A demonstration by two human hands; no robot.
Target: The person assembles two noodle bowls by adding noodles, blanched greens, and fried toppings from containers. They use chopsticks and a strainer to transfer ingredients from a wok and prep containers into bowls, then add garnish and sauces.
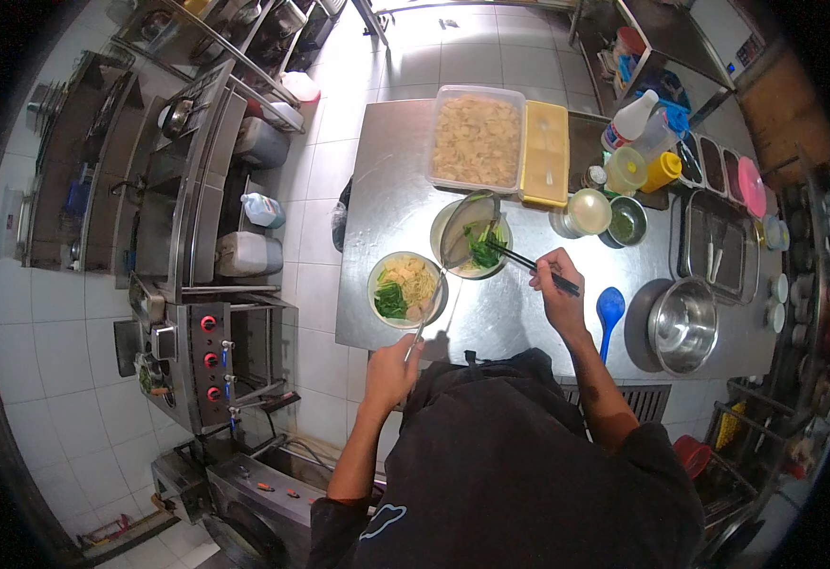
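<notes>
Plating step: left hand (391, 368) grips strainer (457, 242) over far bowl (473, 248); right hand (557, 284) pinches chopsticks (529, 264) in greens (482, 248). Filled bowl (406, 289) at 8 o'clock. Next probably needs a careful lift of greens.

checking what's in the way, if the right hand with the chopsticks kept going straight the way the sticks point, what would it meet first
Probably the greens in the far bowl: the chopsticks in the right hand point up and left, tips already at the leaves. The strainer held by the left hand lies just beyond; depth is unclear.
</notes>
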